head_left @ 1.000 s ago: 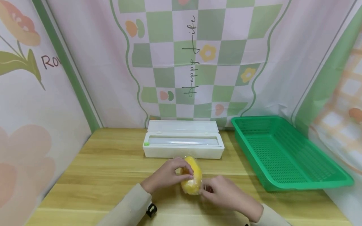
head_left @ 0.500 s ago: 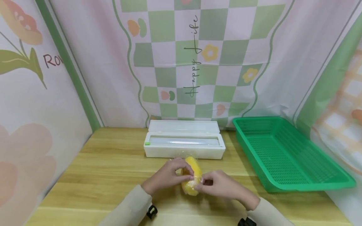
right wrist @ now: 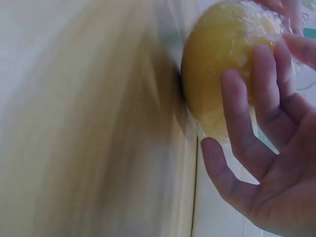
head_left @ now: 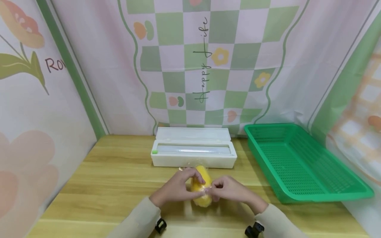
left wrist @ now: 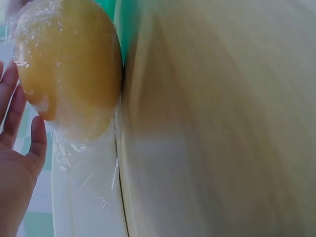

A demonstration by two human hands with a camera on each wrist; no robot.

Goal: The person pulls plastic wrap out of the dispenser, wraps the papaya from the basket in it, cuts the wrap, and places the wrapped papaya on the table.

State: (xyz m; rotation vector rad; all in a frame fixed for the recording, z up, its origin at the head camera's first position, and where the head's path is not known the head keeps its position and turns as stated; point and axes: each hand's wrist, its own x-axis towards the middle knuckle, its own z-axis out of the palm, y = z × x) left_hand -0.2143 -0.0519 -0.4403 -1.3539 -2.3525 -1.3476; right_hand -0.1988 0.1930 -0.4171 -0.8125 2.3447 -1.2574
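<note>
A yellow, oblong fruit (head_left: pixel 203 172), shiny with cling film (left wrist: pixel 89 173), lies on the table between the two hands. My left hand (head_left: pixel 176 187) holds it from the left, thumb and index finger curled over its top. From the right, my right hand (head_left: pixel 231 191) pinches the film close to the left thumb tip. In the left wrist view a clear flap of film trails from the fruit's end. The right wrist view has the right hand's other fingers (right wrist: pixel 238 103) bent along the fruit's side.
Just behind the fruit stands a white cling film dispenser (head_left: pixel 193 161), lid raised, its roll (head_left: pixel 193 149) showing and a green slider (head_left: pixel 154 152) at the left. A green plastic basket (head_left: pixel 327 198) sits at the right. Patterned curtains (head_left: pixel 172 59) surround the wooden table (head_left: pixel 104 185).
My right hand has moved in from the fruit's lower right edge onto its top, beside the left thumb. The left hand stays on the fruit, its thumb and index finger now wider apart.
</note>
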